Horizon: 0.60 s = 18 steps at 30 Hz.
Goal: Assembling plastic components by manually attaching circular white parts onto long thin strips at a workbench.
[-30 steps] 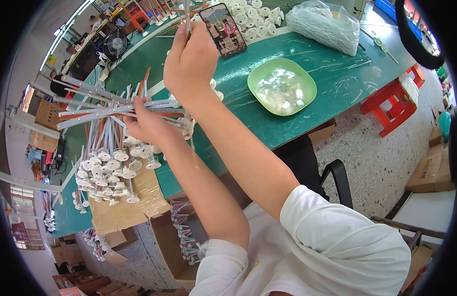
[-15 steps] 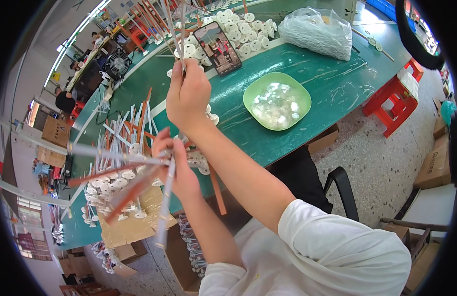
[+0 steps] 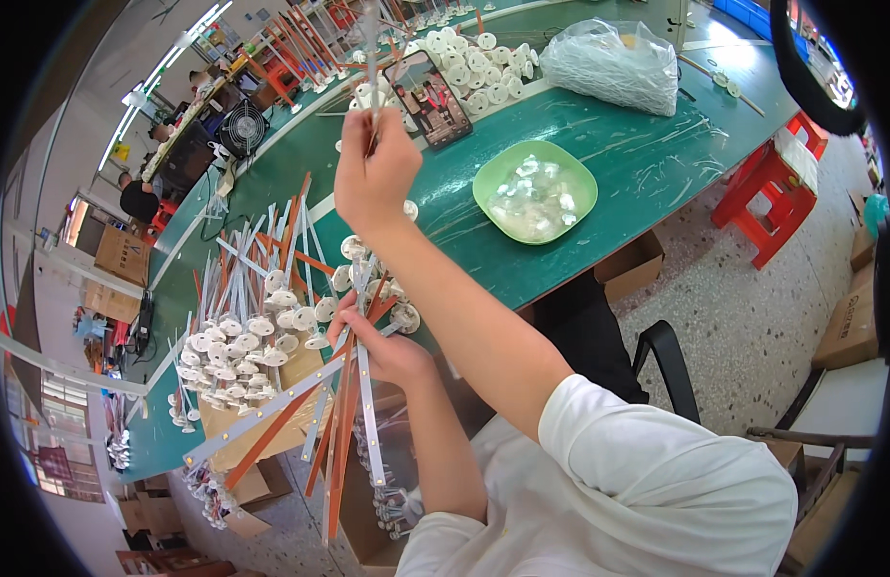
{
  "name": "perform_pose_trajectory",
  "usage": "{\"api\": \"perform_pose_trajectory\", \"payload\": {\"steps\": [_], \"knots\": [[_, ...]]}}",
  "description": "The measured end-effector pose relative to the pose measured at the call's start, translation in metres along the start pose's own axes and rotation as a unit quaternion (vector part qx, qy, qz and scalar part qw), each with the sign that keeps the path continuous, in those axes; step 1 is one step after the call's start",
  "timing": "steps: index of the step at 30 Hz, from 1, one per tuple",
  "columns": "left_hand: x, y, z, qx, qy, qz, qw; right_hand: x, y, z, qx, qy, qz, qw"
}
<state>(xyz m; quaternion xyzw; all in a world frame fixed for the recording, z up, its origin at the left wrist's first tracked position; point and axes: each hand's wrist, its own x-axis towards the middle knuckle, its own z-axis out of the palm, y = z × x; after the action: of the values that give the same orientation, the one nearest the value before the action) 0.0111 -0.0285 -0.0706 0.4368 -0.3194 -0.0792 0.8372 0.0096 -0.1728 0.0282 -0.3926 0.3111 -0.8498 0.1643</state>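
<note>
My left hand (image 3: pixel 392 354) is closed round a fanned bundle of LED strips (image 3: pixel 341 433). Silver-white and orange strips hang from it toward the lower left, and white round discs sit at the bundle's upper end. Farther up, my right hand (image 3: pixel 376 178) pinches a thin pale strip (image 3: pixel 372 67) that stands nearly upright, its top blurred. Left of my left hand lies a big heap of similar strips with white discs (image 3: pixel 238 351), partly on brown cardboard (image 3: pixel 228 423). More white discs (image 3: pixel 483 72) are piled at the back of the green table (image 3: pixel 445 178).
A light green bowl (image 3: pixel 485 204) with shiny clear pieces stands right of my right hand. Behind are a phone (image 3: pixel 430 101) and a clear plastic bag (image 3: pixel 613 72). A red stool (image 3: pixel 767 207) and a black chair arm (image 3: pixel 671 370) are at the right. Below is an open box (image 3: pixel 368 534).
The strips in my left hand have swung from pointing left to hanging down and are less blurred. My right hand has shifted slightly right, still pinching a strip.
</note>
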Motion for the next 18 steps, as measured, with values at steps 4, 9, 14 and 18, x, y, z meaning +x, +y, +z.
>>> {"api": "perform_pose_trajectory", "payload": {"steps": [4,9,14,18], "knots": [[-0.002,-0.004,0.001,-0.006,0.015,0.005,1.000,0.011,0.001,0.007,0.007,0.046,-0.035,0.998],[-0.005,-0.007,-0.002,-0.016,0.009,-0.003,1.000,0.009,-0.017,0.017,0.136,0.036,-0.016,0.990],[-0.005,-0.008,-0.002,-0.056,0.009,-0.024,0.998,0.039,-0.047,0.025,0.219,0.014,-0.094,0.971],[-0.003,-0.009,-0.001,-0.026,0.009,-0.005,1.000,0.086,-0.088,0.027,0.342,0.056,-0.130,0.929]]}}
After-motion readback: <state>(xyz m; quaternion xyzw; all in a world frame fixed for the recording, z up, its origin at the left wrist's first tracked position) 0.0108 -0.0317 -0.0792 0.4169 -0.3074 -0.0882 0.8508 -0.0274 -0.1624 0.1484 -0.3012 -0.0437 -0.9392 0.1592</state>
